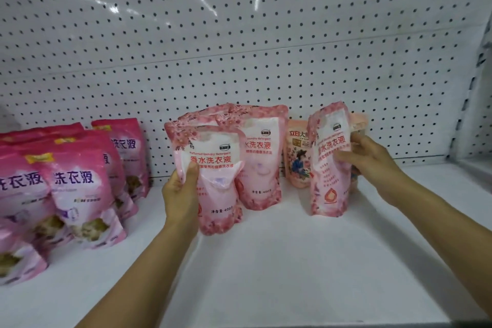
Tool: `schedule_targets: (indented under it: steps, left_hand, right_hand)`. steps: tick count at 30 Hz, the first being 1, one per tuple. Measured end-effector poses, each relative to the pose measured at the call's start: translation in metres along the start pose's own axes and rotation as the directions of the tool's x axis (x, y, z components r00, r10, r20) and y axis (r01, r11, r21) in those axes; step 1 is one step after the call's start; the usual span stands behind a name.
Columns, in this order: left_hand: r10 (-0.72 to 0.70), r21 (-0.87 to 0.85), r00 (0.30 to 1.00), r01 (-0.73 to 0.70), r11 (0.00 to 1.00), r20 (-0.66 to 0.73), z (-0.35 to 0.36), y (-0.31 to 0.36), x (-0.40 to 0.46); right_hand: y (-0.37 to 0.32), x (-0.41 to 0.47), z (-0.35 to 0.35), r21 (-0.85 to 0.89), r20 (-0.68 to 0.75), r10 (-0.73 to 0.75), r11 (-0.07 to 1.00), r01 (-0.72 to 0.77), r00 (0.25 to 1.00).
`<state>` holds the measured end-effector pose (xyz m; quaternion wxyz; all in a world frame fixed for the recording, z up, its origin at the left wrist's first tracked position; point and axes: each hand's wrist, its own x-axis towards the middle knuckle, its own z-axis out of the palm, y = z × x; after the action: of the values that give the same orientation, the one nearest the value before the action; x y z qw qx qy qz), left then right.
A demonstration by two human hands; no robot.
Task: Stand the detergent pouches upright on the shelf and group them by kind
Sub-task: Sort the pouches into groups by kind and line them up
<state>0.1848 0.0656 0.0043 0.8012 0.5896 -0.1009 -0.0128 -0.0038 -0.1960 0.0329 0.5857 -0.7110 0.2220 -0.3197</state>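
White shelf (279, 261) under a pegboard wall (239, 48); each hand's fingers grip a pale pink pouch; magenta pouches (77, 186) cut off left.

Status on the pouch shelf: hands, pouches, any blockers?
Left hand grips front light-pink pouch, upright. Right hand holds another light-pink pouch, upright, apart from its group. Peach pouch stands between them at the back.

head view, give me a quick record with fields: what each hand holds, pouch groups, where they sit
left hand: grips light pink pouch, upright on shelf
right hand: holds another light pink pouch, upright
behind: third light pink pouch standing at pegboard
far left: dark pink pouches grouped
between: peach pouch
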Motion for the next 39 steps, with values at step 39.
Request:
schedule_targets:
  steps: [39]
  left_hand:
    - [0.023, 0.420, 0.938, -0.177, 0.890, 0.346, -0.034, -0.025, 0.023]
  right_hand:
    - [0.030, -0.054, 0.141, -0.130, 0.041, -0.051, 0.990, 0.056, 0.998]
